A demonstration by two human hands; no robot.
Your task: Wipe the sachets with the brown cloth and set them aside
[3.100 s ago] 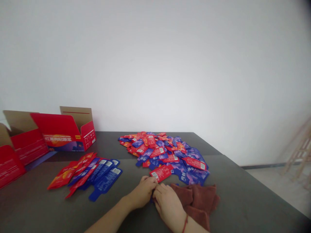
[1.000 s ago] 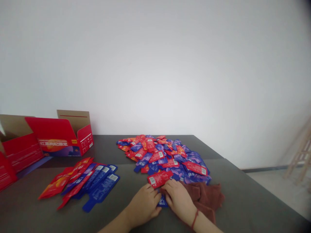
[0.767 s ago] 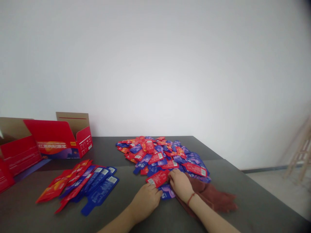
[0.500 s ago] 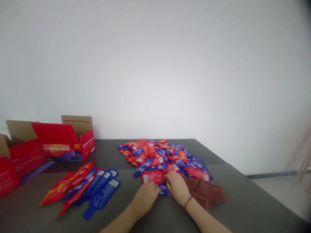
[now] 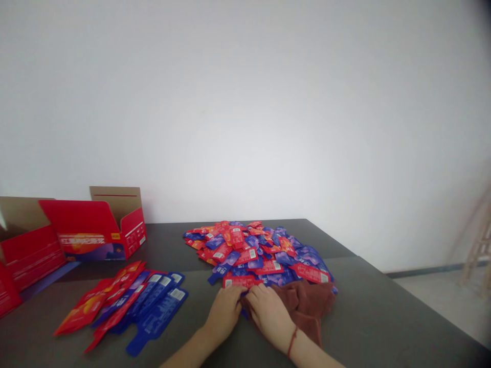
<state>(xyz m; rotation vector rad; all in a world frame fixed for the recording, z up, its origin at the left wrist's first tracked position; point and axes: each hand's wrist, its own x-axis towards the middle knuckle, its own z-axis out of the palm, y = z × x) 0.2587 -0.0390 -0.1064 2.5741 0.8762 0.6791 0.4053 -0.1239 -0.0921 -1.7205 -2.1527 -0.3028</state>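
Observation:
My left hand [image 5: 224,312] and my right hand [image 5: 268,314] lie close together on the dark table [image 5: 383,317], at the near edge of a big pile of red and blue sachets [image 5: 261,250]. Their fingers are curled and meet at a red sachet [image 5: 240,280] at the pile's front, with a bit of blue showing between them. What the fingers pinch is hidden. A red string is tied round my right wrist. A dark red cloth [image 5: 307,304] lies bunched just right of my right hand, touching the pile.
To the left, a fanned row of red and blue sachets [image 5: 130,304] lies flat. Open red cardboard boxes [image 5: 92,232] stand at the table's back left. A white wall rises behind. A wooden frame [image 5: 477,250] stands on the floor at far right.
My right hand reached forward into the pile's edge, then drew back beside my left hand. The red sachet at the front shifted left, and the cloth bunched closer to the pile.

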